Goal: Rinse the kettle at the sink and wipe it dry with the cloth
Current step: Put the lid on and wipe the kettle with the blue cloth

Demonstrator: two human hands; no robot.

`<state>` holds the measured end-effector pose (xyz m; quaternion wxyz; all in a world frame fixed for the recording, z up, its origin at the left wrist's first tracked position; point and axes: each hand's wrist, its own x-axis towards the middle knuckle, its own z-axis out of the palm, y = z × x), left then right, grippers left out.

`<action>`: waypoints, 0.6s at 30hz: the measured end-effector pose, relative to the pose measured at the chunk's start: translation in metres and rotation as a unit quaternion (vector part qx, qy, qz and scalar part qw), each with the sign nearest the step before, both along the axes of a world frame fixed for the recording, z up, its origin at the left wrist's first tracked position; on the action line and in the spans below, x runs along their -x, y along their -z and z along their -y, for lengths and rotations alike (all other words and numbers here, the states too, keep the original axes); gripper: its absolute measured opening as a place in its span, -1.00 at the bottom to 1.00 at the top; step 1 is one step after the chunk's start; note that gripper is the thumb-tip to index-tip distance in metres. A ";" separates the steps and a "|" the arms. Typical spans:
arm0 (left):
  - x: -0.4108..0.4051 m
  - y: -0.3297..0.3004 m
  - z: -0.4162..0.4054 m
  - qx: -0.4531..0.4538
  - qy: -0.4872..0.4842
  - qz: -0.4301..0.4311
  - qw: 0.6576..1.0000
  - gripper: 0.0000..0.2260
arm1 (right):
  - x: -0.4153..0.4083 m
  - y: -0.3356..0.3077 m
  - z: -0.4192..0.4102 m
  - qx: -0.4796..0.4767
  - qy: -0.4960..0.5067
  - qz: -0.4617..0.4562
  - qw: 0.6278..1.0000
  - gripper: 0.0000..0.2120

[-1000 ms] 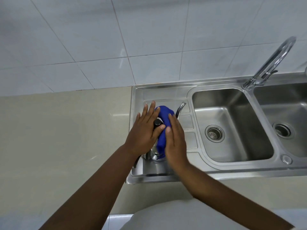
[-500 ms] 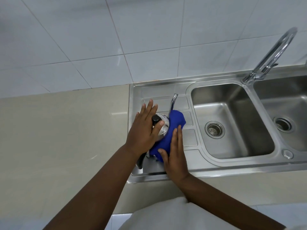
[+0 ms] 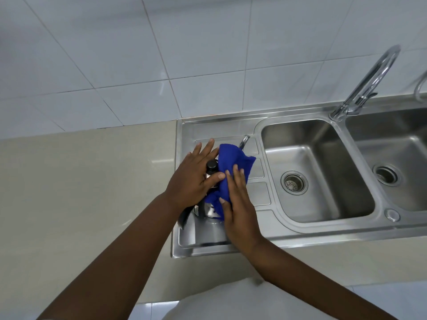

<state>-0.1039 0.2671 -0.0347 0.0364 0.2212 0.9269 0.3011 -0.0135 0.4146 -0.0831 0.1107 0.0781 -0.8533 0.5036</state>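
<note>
A shiny steel kettle (image 3: 209, 210) with a black lid knob (image 3: 211, 165) stands on the sink's drainboard (image 3: 203, 234); its spout (image 3: 243, 142) pokes out behind. My left hand (image 3: 194, 181) lies flat over the kettle's lid and left side, holding it steady. A blue cloth (image 3: 233, 165) drapes over the kettle's top and right side. My right hand (image 3: 238, 202) presses the cloth against the kettle. Most of the kettle body is hidden by hands and cloth.
Two steel sink basins lie to the right, the nearer one (image 3: 323, 197) with a drain strainer (image 3: 294, 182). A curved tap (image 3: 367, 82) rises behind them. A beige counter (image 3: 87, 192) extends left, with a white tiled wall (image 3: 161, 54) behind.
The blue cloth has slid up from the kettle's lower right side onto its top, and my right hand has moved up with it. My left hand stays on the lid.
</note>
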 end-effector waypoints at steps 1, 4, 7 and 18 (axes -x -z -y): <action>0.003 -0.001 0.002 -0.003 0.015 0.002 1.000 -0.35 | -0.001 0.004 -0.001 -0.016 -0.009 -0.012 1.000 -0.41; 0.013 -0.003 0.009 0.015 0.045 0.004 0.999 -0.36 | -0.006 0.021 -0.016 -0.021 -0.009 0.050 0.998 -0.39; 0.024 -0.007 0.013 0.065 0.069 0.002 0.996 -0.33 | -0.010 0.034 -0.041 -0.015 -0.005 0.141 0.990 -0.36; 0.018 -0.014 0.006 0.112 -0.016 0.002 0.994 -0.16 | -0.017 0.058 -0.103 -0.406 -0.126 0.238 0.873 -0.35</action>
